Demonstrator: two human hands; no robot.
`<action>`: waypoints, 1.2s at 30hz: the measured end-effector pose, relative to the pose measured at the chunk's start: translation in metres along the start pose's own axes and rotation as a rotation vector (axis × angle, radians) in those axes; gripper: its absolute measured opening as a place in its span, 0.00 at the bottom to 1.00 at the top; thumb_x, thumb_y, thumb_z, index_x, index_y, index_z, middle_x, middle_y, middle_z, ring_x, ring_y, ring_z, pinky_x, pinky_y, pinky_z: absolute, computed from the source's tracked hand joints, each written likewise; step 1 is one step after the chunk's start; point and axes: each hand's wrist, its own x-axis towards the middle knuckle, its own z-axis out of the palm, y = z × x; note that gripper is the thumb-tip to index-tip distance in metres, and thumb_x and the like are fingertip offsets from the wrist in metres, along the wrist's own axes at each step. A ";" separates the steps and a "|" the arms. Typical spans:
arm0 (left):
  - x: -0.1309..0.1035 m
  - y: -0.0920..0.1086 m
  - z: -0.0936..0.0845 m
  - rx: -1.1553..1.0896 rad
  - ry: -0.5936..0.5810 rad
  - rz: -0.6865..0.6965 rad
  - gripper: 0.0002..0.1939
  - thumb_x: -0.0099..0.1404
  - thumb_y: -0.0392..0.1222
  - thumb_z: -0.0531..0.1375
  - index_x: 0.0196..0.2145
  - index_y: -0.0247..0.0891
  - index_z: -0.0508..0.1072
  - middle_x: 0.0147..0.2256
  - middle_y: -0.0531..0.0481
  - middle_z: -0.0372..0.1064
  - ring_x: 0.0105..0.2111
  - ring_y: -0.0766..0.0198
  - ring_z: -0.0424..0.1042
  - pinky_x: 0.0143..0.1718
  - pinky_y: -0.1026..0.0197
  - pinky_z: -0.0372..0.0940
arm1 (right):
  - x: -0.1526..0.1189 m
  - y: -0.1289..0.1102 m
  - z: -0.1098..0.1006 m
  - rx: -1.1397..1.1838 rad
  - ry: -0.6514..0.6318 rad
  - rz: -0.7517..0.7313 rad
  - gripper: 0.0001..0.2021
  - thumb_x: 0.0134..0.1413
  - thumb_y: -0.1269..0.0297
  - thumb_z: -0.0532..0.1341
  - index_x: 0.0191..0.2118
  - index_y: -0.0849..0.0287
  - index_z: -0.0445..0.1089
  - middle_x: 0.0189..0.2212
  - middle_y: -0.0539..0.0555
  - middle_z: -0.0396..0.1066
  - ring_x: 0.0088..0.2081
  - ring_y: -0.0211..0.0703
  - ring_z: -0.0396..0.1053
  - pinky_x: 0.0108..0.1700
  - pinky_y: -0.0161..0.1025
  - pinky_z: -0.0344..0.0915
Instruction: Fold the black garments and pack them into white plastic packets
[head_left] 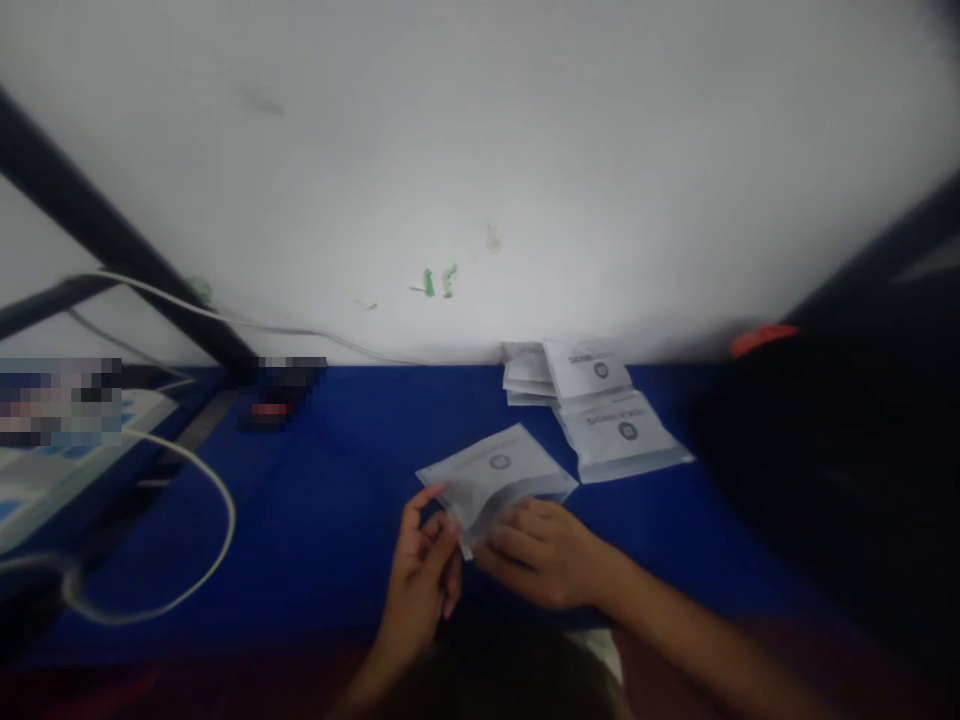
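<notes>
A pale, translucent plastic pouch (484,465) with a round dark logo lies tilted between my hands, just above or on the blue tabletop. My left hand (424,560) pinches its near-left corner between thumb and fingers. On the near edge, my right hand (544,555) has its fingers curled at the pouch's opening, which bulges apart a little. The right fingertips are partly hidden behind the plastic. Beyond my right hand, more printed pouches (626,435) of the same kind lie overlapping on the table.
The blue table (337,500) meets a white wall (480,150) at the back. A white cable (225,490) loops at the left, by a white power strip (45,480). A dark object (281,395) sits at the back left. Something large and black (840,450) fills the right side.
</notes>
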 end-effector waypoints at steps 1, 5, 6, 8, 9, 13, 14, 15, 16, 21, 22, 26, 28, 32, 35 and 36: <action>-0.001 0.000 0.000 0.009 0.000 -0.001 0.32 0.59 0.54 0.67 0.57 0.49 0.60 0.22 0.64 0.60 0.11 0.77 0.50 0.09 0.75 0.48 | 0.002 -0.002 0.000 -0.002 -0.010 -0.009 0.05 0.62 0.72 0.58 0.39 0.61 0.72 0.28 0.51 0.70 0.29 0.39 0.65 0.29 0.39 0.59; 0.001 -0.002 -0.002 0.056 -0.047 -0.027 0.28 0.61 0.57 0.65 0.53 0.46 0.63 0.17 0.65 0.54 0.11 0.75 0.49 0.10 0.74 0.48 | 0.009 -0.011 0.005 0.007 -0.021 0.007 0.08 0.62 0.73 0.56 0.33 0.62 0.71 0.30 0.53 0.70 0.29 0.40 0.64 0.31 0.40 0.59; 0.002 -0.002 -0.003 0.066 -0.070 -0.038 0.26 0.61 0.58 0.65 0.52 0.46 0.64 0.16 0.66 0.51 0.11 0.74 0.48 0.10 0.74 0.48 | 0.010 -0.013 0.007 0.001 -0.020 0.022 0.09 0.63 0.73 0.55 0.34 0.62 0.71 0.31 0.54 0.70 0.30 0.40 0.65 0.32 0.40 0.59; 0.003 -0.002 -0.005 0.092 -0.104 -0.038 0.24 0.61 0.58 0.64 0.49 0.44 0.65 0.15 0.66 0.50 0.11 0.74 0.48 0.10 0.74 0.48 | 0.010 -0.015 0.011 -0.022 -0.023 0.052 0.10 0.63 0.74 0.53 0.34 0.63 0.71 0.31 0.54 0.69 0.31 0.42 0.64 0.32 0.41 0.58; 0.004 -0.002 -0.006 0.103 -0.115 -0.030 0.23 0.62 0.58 0.64 0.48 0.43 0.66 0.15 0.66 0.50 0.11 0.74 0.48 0.10 0.74 0.48 | 0.010 -0.014 0.013 -0.033 -0.030 0.074 0.10 0.62 0.74 0.53 0.33 0.62 0.70 0.29 0.54 0.68 0.30 0.42 0.63 0.32 0.41 0.57; 0.008 -0.002 -0.007 0.122 -0.138 0.019 0.22 0.64 0.55 0.63 0.49 0.42 0.65 0.16 0.65 0.51 0.12 0.73 0.51 0.10 0.73 0.53 | 0.008 -0.010 0.017 -0.053 -0.084 0.157 0.13 0.62 0.75 0.51 0.28 0.60 0.66 0.26 0.52 0.64 0.28 0.42 0.59 0.30 0.41 0.54; 0.009 -0.003 -0.008 0.120 -0.145 0.026 0.22 0.64 0.55 0.62 0.49 0.42 0.64 0.16 0.65 0.51 0.12 0.72 0.51 0.10 0.72 0.54 | 0.007 -0.009 0.018 -0.056 -0.094 0.171 0.13 0.62 0.75 0.51 0.27 0.60 0.66 0.26 0.52 0.64 0.28 0.42 0.58 0.30 0.41 0.53; 0.010 -0.004 -0.009 0.119 -0.150 0.031 0.22 0.64 0.54 0.62 0.50 0.42 0.64 0.16 0.65 0.52 0.12 0.72 0.52 0.11 0.71 0.56 | 0.007 -0.008 0.018 -0.059 -0.097 0.181 0.13 0.62 0.76 0.51 0.27 0.60 0.65 0.26 0.52 0.64 0.28 0.42 0.58 0.30 0.41 0.53; 0.010 -0.004 -0.009 0.114 -0.150 0.036 0.22 0.65 0.54 0.62 0.50 0.41 0.64 0.16 0.65 0.52 0.12 0.72 0.52 0.11 0.71 0.57 | 0.007 -0.008 0.018 -0.061 -0.097 0.190 0.13 0.62 0.76 0.51 0.27 0.60 0.65 0.26 0.52 0.63 0.28 0.42 0.57 0.30 0.41 0.52; 0.008 0.000 -0.008 0.120 -0.076 0.104 0.18 0.67 0.54 0.61 0.47 0.41 0.64 0.16 0.64 0.53 0.13 0.71 0.54 0.11 0.71 0.57 | 0.013 -0.006 0.015 -0.072 -0.045 0.209 0.11 0.62 0.74 0.52 0.30 0.61 0.68 0.25 0.52 0.63 0.27 0.42 0.56 0.28 0.42 0.49; 0.007 0.002 -0.007 0.147 -0.062 0.126 0.19 0.67 0.54 0.61 0.48 0.42 0.64 0.16 0.64 0.54 0.13 0.72 0.54 0.11 0.72 0.57 | 0.014 -0.006 0.015 -0.066 -0.037 0.193 0.11 0.62 0.74 0.52 0.31 0.61 0.68 0.25 0.52 0.63 0.27 0.42 0.57 0.29 0.42 0.50; 0.001 0.008 -0.004 0.218 -0.094 0.135 0.23 0.67 0.57 0.60 0.52 0.42 0.62 0.15 0.66 0.52 0.12 0.73 0.51 0.11 0.74 0.53 | 0.019 -0.006 0.016 -0.011 -0.033 0.149 0.11 0.63 0.75 0.51 0.35 0.65 0.70 0.28 0.54 0.66 0.29 0.43 0.60 0.30 0.41 0.55; 0.002 0.006 -0.006 0.207 -0.130 0.102 0.24 0.67 0.59 0.59 0.52 0.42 0.61 0.15 0.66 0.51 0.11 0.73 0.49 0.11 0.74 0.52 | 0.018 -0.008 0.019 0.017 -0.042 0.155 0.11 0.63 0.75 0.51 0.37 0.65 0.70 0.29 0.55 0.68 0.30 0.44 0.62 0.31 0.40 0.57; 0.010 -0.002 -0.014 0.171 -0.177 0.055 0.24 0.67 0.60 0.59 0.51 0.45 0.59 0.16 0.66 0.51 0.12 0.74 0.48 0.10 0.74 0.53 | 0.014 -0.008 0.023 0.028 -0.065 0.152 0.10 0.64 0.74 0.52 0.39 0.65 0.71 0.30 0.56 0.69 0.30 0.44 0.63 0.30 0.40 0.58; 0.015 -0.004 -0.018 0.181 -0.186 0.055 0.25 0.66 0.60 0.60 0.51 0.46 0.57 0.16 0.67 0.51 0.12 0.73 0.47 0.10 0.74 0.52 | 0.012 -0.003 0.028 0.010 -0.068 0.128 0.09 0.64 0.73 0.53 0.37 0.63 0.70 0.29 0.55 0.69 0.30 0.43 0.63 0.29 0.40 0.57; 0.016 -0.004 -0.019 0.192 -0.187 0.052 0.25 0.65 0.61 0.60 0.51 0.46 0.56 0.16 0.67 0.50 0.12 0.73 0.46 0.10 0.74 0.51 | 0.012 -0.001 0.030 0.012 -0.064 0.115 0.09 0.64 0.73 0.53 0.36 0.62 0.70 0.29 0.54 0.69 0.30 0.43 0.63 0.29 0.40 0.57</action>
